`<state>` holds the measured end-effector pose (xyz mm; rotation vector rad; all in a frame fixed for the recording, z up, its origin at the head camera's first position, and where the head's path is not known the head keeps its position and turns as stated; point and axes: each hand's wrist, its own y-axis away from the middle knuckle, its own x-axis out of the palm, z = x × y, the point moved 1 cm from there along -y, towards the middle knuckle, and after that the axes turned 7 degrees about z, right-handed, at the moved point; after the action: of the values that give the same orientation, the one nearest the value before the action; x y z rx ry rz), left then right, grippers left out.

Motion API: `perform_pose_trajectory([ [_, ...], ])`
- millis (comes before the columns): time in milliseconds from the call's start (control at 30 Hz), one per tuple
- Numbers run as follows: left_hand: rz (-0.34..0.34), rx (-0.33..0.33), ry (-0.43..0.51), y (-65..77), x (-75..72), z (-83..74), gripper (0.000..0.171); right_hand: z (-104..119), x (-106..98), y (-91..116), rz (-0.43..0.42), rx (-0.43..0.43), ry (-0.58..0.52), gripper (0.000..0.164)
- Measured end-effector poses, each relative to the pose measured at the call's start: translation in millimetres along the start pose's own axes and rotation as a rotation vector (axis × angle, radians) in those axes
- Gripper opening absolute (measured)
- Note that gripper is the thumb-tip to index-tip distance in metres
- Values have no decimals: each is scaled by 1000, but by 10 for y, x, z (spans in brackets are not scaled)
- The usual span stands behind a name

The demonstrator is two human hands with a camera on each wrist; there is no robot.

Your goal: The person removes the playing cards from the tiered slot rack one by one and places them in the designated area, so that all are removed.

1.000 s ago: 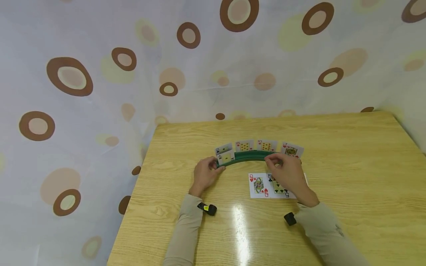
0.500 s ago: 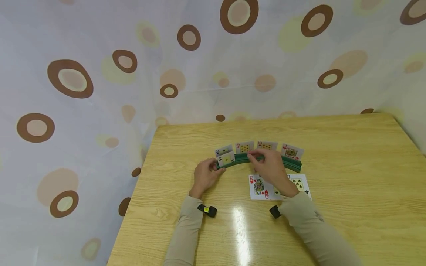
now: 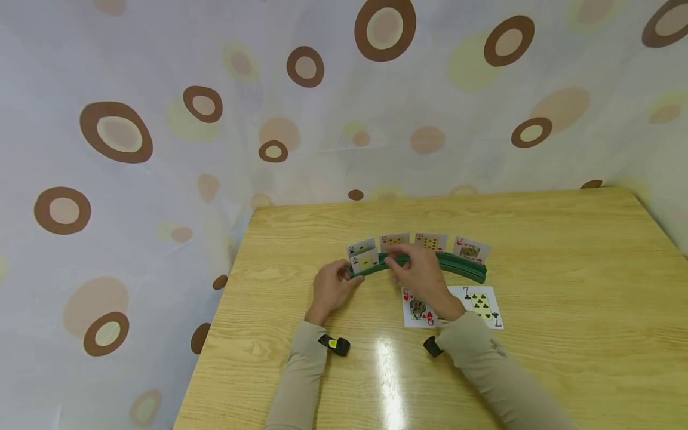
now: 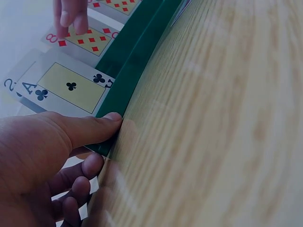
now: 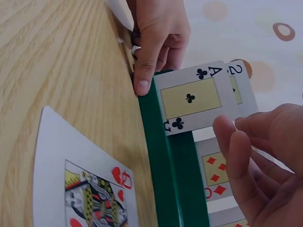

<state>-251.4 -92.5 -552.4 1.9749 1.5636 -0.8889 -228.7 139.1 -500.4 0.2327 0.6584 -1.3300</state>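
Observation:
A curved green card holder (image 3: 459, 266) stands on the table with playing cards upright in it. My left hand (image 3: 330, 289) pinches its left end, thumb on the front and fingers behind. In the front slot there stands the ace of clubs (image 5: 189, 97), with a black two (image 3: 361, 245) partly hidden behind it. My right hand (image 3: 421, 272) hovers before the eight of diamonds (image 4: 90, 43), close to the ace's right edge. Its fingers are loosely bent and hold nothing. The ten of diamonds (image 3: 430, 240) and a red jack (image 3: 471, 249) stand farther right.
In front of the holder the queen of hearts (image 3: 416, 307) and seven of clubs (image 3: 481, 307) lie face up. Between them, my right wrist covers another card. Behind the wooden table (image 3: 564, 269) hangs a patterned curtain (image 3: 333, 113).
My right hand has moved left along the holder, from before the ten and jack to beside the ace. The seven of clubs has come into view. My left hand has stayed put.

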Motion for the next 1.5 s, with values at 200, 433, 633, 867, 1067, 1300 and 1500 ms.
perform_pose_trajectory([
  [200,-22,19,-12,-2,-5,13,27,-29,101,-92,-40,-12,10,29],
  [433,-15,8,-1,-4,8,-7,27,-38,144,-116,-56,5,-15,28],
  [633,-16,24,-5,-15,18,3,26,-46,167,-111,-71,-1,-20,25],
  [867,-16,16,-16,-20,30,21,27,-50,194,-124,-77,-7,-17,20],
  [1067,-10,28,-22,-45,48,19,26,-61,203,-130,-95,-5,7,21],
  [1300,-14,18,-38,-54,53,20,25,-79,214,-152,-110,13,-45,19],
  [1500,-11,5,-31,-38,58,37,25,-85,245,-164,-102,13,-32,16],
])
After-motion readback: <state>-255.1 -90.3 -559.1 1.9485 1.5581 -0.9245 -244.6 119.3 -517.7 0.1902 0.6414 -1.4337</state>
